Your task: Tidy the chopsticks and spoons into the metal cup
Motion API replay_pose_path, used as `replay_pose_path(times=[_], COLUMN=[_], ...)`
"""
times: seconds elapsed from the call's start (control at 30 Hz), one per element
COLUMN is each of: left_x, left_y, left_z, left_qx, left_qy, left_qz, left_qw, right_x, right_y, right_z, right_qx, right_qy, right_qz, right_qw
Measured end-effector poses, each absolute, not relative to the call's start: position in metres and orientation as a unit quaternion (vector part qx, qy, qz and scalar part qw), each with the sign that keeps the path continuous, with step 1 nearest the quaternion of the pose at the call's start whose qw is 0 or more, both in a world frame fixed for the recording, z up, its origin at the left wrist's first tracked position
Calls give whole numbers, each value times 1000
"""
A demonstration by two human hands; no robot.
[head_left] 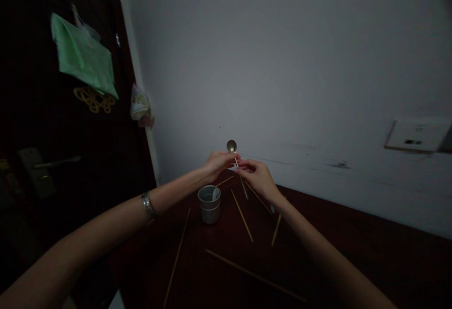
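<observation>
A metal spoon [231, 146] is held up over the dark red table, its round bowl at the top. My left hand [219, 162] is closed around it just below the bowl. Close beside, my right hand [258, 175] pinches at the lower handle, with the fingertips of both hands nearly meeting. Under my left hand stands a grey metal cup [210, 211] with a pale utensil end [215, 193] inside it. Chopsticks lie scattered about, one [242, 215] right of the cup and another [177, 257] to its left.
A long chopstick [254, 276] crosses the front of the table [226, 248]. More sticks lie beneath my right forearm. The grey wall [268, 64] rises behind, with a socket [418, 134] at right. A dark door [52, 125] with a hanging green cloth [84, 57] is at left.
</observation>
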State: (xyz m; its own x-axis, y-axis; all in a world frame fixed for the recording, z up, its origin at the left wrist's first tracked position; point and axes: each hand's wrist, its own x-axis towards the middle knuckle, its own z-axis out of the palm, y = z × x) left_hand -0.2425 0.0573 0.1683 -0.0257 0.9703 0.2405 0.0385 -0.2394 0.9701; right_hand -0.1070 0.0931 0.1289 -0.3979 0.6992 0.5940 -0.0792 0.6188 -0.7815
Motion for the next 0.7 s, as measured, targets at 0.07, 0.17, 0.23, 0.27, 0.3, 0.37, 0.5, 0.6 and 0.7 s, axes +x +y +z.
replay_pose_path(times=[0.07, 0.17, 0.23, 0.27, 0.3, 0.37, 0.5, 0.6, 0.7], left_x=[-242, -254, -270, -280, -290, -310, -340, -351, -355], left_y=[56, 53, 50, 48, 47, 45, 44, 46, 48], left_z=[164, 160, 157, 155, 152, 144, 127, 116, 107], left_qx=[579, 630, 659, 673, 686, 714, 755, 778, 790], left_qy=[464, 528, 574, 589, 601, 617, 619, 600, 585], left_qz=[524, 445, 404, 385, 364, 305, 193, 151, 137], left_qw=[418, 354, 271, 228, 189, 130, 96, 113, 122], right_x=[-101, -86, -72, -66, -60, -52, -55, -67, -77], right_y=[93, 92, 89, 87, 84, 78, 62, 52, 43], right_z=[124, 110, 93, 83, 72, 52, 22, 13, 11], right_qx=[-227, -264, -299, -321, -346, -381, -397, -380, -372], right_qy=[-741, -753, -769, -778, -787, -808, -850, -877, -894], right_qz=[400, 438, 455, 454, 444, 405, 315, 265, 231], right_qw=[488, 414, 335, 293, 252, 195, 147, 126, 90])
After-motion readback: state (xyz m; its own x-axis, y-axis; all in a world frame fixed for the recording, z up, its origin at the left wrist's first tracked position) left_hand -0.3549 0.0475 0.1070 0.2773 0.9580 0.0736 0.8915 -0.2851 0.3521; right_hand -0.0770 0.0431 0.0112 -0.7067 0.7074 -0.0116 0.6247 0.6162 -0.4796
